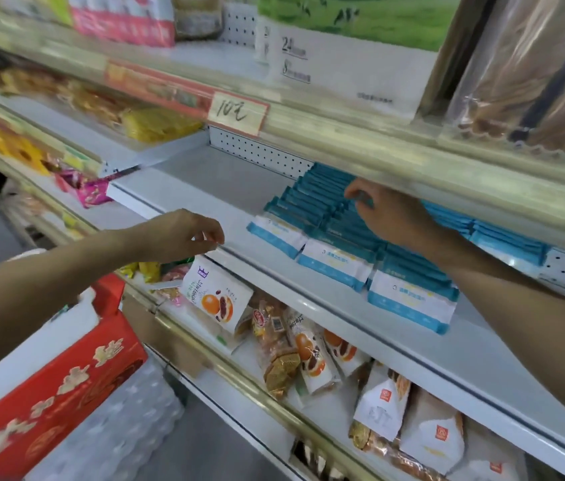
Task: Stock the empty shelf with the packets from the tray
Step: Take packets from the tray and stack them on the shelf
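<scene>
Rows of white-and-teal packets (336, 262) stand upright on the white middle shelf (204, 182), filling its right half. My right hand (383, 211) reaches under the shelf above and rests on the tops of the back packets, fingertips curled onto one packet edge. My left hand (184, 234) hovers at the shelf's front edge with loosely curled fingers and holds nothing. The shelf's left half is bare. No tray shows clearly.
A red carton with gold print (48, 383) sits at lower left on wrapped bottles (128, 421). Below the white shelf lie pastry packets (218, 300) and bread bags (430, 428). A "10" price tag (236, 112) hangs on the upper shelf rail.
</scene>
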Demonstrator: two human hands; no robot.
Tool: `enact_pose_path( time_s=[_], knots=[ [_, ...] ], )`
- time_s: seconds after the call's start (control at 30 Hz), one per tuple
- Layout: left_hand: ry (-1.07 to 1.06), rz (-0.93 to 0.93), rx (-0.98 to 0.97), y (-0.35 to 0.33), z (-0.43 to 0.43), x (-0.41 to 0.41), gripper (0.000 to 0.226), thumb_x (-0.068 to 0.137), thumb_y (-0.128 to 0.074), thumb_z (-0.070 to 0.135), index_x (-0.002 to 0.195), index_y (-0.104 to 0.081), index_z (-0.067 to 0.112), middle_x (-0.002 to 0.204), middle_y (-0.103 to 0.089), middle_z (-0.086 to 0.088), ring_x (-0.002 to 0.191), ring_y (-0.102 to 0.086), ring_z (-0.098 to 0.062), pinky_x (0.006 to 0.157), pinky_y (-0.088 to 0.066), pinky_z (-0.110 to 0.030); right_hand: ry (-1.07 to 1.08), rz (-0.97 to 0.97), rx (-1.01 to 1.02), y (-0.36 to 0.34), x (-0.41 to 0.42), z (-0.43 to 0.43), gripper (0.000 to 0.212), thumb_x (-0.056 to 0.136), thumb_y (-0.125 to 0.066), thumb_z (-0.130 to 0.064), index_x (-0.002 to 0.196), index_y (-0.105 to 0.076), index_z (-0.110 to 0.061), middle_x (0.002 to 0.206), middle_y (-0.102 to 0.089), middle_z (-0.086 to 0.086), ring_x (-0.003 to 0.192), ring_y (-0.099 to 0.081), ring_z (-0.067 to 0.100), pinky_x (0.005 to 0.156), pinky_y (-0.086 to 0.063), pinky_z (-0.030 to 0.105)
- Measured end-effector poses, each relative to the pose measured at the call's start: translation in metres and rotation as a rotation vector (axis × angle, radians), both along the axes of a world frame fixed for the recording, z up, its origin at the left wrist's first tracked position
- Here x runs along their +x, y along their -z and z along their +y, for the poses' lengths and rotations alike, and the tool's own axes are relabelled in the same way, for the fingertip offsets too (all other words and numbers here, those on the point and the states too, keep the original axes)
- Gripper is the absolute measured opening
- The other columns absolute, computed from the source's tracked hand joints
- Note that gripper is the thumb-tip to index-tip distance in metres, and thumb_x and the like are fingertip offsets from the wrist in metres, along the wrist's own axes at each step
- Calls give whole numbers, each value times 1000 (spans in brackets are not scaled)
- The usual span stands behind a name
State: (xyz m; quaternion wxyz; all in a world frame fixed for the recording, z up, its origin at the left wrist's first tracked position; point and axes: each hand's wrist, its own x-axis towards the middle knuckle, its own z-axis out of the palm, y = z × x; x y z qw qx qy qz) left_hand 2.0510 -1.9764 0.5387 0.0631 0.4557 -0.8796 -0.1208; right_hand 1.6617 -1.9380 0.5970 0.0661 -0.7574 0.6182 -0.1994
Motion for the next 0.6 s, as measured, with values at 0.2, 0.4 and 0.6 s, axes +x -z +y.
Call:
enact_pose_path(
  time_s=[0.2, 0.4, 0.6],
  knots=[
    [-255, -20, 20, 3, 39, 118, 12, 99, -61, 31, 109, -67, 36, 99, -71, 16, 87, -67, -6, 79, -55, -31, -407, 71, -138, 29, 151, -51, 21, 94, -54, -16, 107, -65, -26, 104, -63, -11, 96, -60, 16, 86, -50, 39],
    [-558, -50, 16, 11, 98, 249, 16, 96, -64, 27, 110, -70, 34, 102, -72, 15, 88, -67, -11, 84, -53, -33, -694, 81, -114, 63, 313, -61, 23, 92, -53, -15, 109, -64, -26, 110, -65, -6, 98, -59, 16, 88, -48, 41],
    [-805, -32, 35, 31, 162, 347, 18, 92, -56, 36, 106, -66, 42, 100, -68, 22, 87, -66, -7, 83, -56, -35, -880, 147, 42, 105, 447, -51, 24, 93, -51, -18, 114, -63, -21, 112, -62, 0, 102, -59, 23, 82, -51, 39]
  ],
)
